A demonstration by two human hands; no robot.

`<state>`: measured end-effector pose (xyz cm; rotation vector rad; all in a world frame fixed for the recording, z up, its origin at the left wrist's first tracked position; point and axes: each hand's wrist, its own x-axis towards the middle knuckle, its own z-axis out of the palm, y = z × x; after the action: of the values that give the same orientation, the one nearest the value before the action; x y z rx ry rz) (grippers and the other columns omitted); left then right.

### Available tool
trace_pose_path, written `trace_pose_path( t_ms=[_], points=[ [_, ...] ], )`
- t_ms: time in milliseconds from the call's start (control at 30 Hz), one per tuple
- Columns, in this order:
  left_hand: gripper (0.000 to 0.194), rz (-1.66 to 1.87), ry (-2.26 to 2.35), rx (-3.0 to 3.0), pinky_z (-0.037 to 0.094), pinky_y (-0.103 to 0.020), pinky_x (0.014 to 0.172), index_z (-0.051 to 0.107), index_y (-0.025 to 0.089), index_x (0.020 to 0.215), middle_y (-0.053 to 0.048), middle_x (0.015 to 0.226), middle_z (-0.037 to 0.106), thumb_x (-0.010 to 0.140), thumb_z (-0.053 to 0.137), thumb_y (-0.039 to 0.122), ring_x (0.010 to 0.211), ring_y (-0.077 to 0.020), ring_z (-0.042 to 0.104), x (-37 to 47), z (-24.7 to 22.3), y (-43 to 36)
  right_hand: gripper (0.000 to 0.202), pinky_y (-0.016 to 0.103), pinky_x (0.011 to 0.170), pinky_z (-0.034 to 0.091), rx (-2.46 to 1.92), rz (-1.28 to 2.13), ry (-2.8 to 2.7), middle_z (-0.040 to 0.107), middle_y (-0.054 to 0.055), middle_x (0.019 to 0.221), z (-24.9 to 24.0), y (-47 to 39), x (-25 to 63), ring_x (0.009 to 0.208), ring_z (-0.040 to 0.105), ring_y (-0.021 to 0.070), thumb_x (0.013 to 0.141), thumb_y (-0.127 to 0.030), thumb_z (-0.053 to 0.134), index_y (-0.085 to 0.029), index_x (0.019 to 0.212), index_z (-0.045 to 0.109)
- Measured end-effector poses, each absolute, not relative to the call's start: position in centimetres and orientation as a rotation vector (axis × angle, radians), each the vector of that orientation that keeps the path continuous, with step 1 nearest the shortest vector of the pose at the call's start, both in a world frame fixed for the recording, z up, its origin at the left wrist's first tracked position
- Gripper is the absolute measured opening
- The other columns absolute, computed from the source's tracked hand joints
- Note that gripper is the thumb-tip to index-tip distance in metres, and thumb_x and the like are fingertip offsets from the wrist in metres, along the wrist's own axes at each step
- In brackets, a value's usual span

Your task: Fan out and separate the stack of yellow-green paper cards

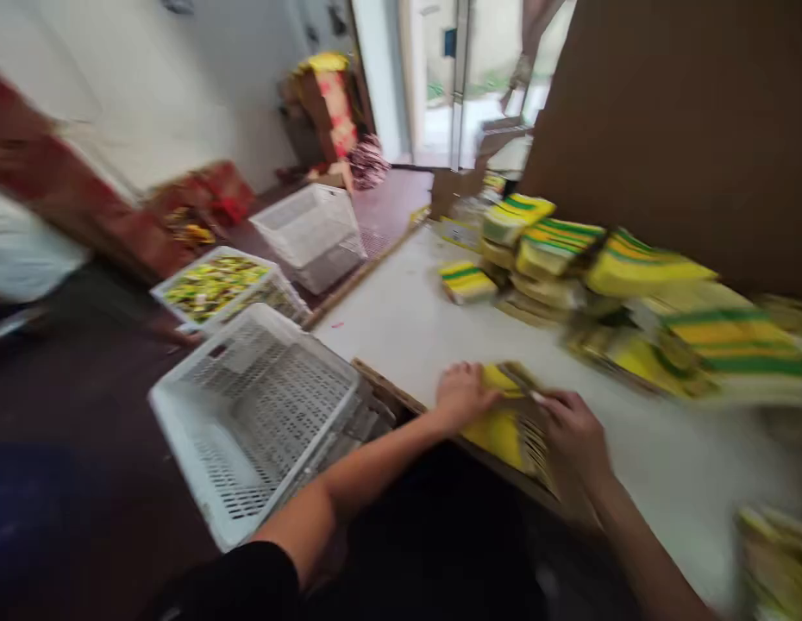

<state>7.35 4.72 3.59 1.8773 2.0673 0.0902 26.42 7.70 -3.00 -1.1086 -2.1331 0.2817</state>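
A yellow and brown stack of flat packaging (504, 435) lies at the near edge of the white table (394, 310), blurred by motion. My left hand (464, 395) rests on the upper left part of this packaging, its fingers bent over it. At its right side is my right hand (574, 431), fingers curled, with a small whitish thing at the fingertips that is too blurred to make out. Bundles with green and yellow stripes (560, 246) stand in piles beyond my hands, and a small striped bundle (466, 282) sits apart from them.
An empty white crate (259, 423) stands left of the table. Behind it are a crate full of small yellow-green packets (220, 285) and another white crate (314, 233). A brown panel (686, 129) rises behind the piles. More bundles (776, 561) lie at the lower right.
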Motion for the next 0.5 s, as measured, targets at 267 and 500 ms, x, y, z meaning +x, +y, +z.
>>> trace_pose_path(
  t_ms=[267, 500],
  points=[
    [0.044, -0.005, 2.13, 2.005, 0.041, -0.037, 0.09, 0.045, 0.014, 0.124, -0.014, 0.119, 0.057, 0.092, 0.043, 0.044, 0.11, -0.0268, 0.053, 7.2, 3.4, 4.5, 0.02, 0.031, 0.078, 0.047, -1.285, 0.617, -2.03, 0.06, 0.006, 0.087, -2.6, 9.2, 25.7, 0.084, 0.056, 0.0198, 0.074, -0.007, 0.049, -0.021, 0.082, 0.061],
    [0.043, -0.006, 2.12, 1.99, 0.041, -0.037, 0.092, 0.045, 0.012, 0.125, -0.015, 0.12, 0.057, 0.093, 0.043, 0.042, 0.112, -0.0268, 0.052, 7.5, 3.4, 4.7, 0.021, 0.034, 0.077, 0.045, -1.353, 0.516, -2.126, 0.06, 0.008, 0.086, -2.0, 9.3, 25.6, 0.082, 0.055, 0.0226, 0.069, -0.007, 0.048, -0.019, 0.085, 0.056]
  ],
)
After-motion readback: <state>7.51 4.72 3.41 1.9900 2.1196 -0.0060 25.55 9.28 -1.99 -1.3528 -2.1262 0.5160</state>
